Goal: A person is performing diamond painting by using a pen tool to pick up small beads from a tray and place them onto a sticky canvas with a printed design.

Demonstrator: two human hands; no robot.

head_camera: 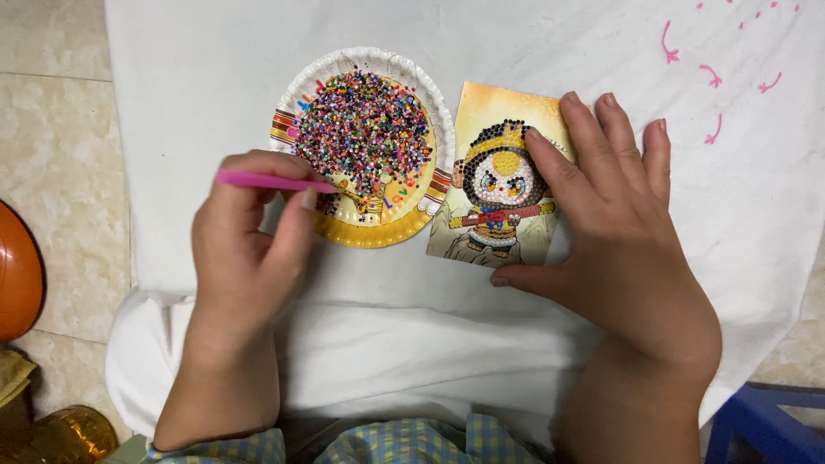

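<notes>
1. A slim pink plastic pen (273, 181) is gripped between the thumb and fingers of the left hand (245, 249), lying nearly level, with its tip directed right toward the paper plate.
2. The round paper plate with the yellow printed centre (365, 230) is seen on the white cloth (533, 51), heaped with small multicoloured beads (365, 129); the pen tip is held at the lower edge of that heap.
3. Just right of the plate, touching its rim, a small rectangular picture card of a bead-studded cartoon figure on an orange-yellow ground (498, 185) is laid flat and slightly tilted.
4. The card is pinned by the right hand (614, 232), spread out flat: fingers are laid across its right edge, the thumb is pressed along its lower right corner. Nothing is clasped in it.
5. Pink marks (711, 76) are seen on the cloth at the upper right.
6. An orange round object (17, 275) is glimpsed at the left on the pale tiled floor (51, 129), and a blue plastic item (765, 430) at the lower right.
</notes>
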